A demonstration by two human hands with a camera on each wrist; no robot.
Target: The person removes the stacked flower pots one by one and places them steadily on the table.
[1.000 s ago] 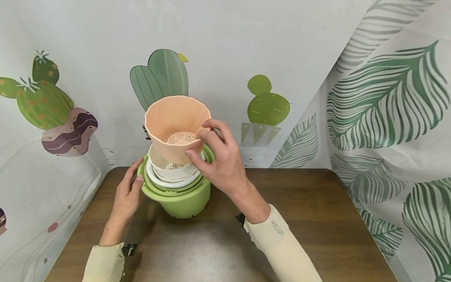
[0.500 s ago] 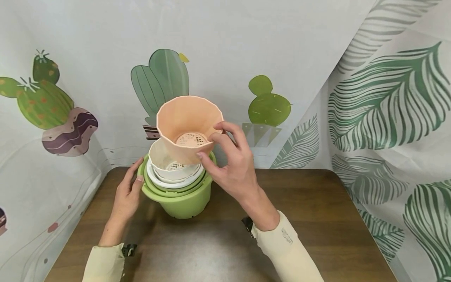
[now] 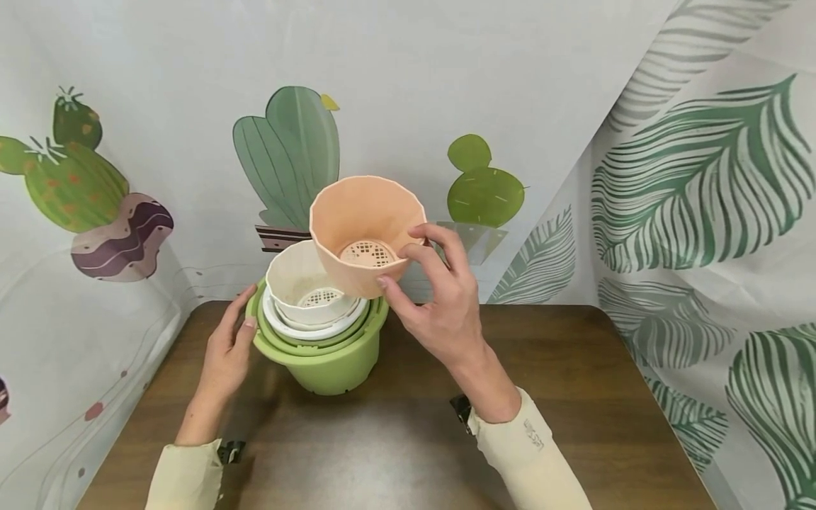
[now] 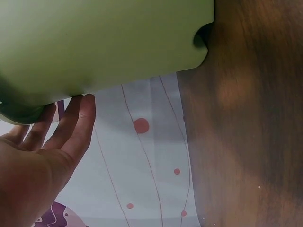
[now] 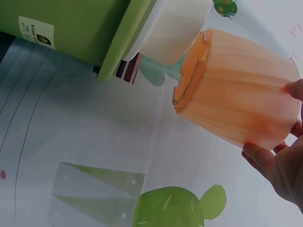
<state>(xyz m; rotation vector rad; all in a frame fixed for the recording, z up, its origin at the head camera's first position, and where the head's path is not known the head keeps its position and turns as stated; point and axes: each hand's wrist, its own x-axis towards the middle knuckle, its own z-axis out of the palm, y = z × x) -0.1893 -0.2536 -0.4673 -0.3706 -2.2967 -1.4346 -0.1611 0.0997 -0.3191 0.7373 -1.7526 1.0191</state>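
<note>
My right hand (image 3: 443, 301) pinches the near right rim of a peach pot (image 3: 366, 212), thumb outside and two fingertips over the inside; the right wrist view cuts this hand off at its edge. The pot is raised, mouth tilted towards me, over the far right side of a nested stack. It covers part of the cream pot (image 3: 290, 273) — I cannot tell whether the two touch. Below that, only the upper rim of a white pot (image 3: 306, 333) shows, its body hidden in the green pot (image 3: 334, 368) on the table (image 3: 548, 439). My left hand (image 3: 229, 347) rests against the green pot's left side, fingers fairly straight, some tips hidden behind it. A sticker (image 5: 36, 32) shows on the green pot — its print is too small to read.
</note>
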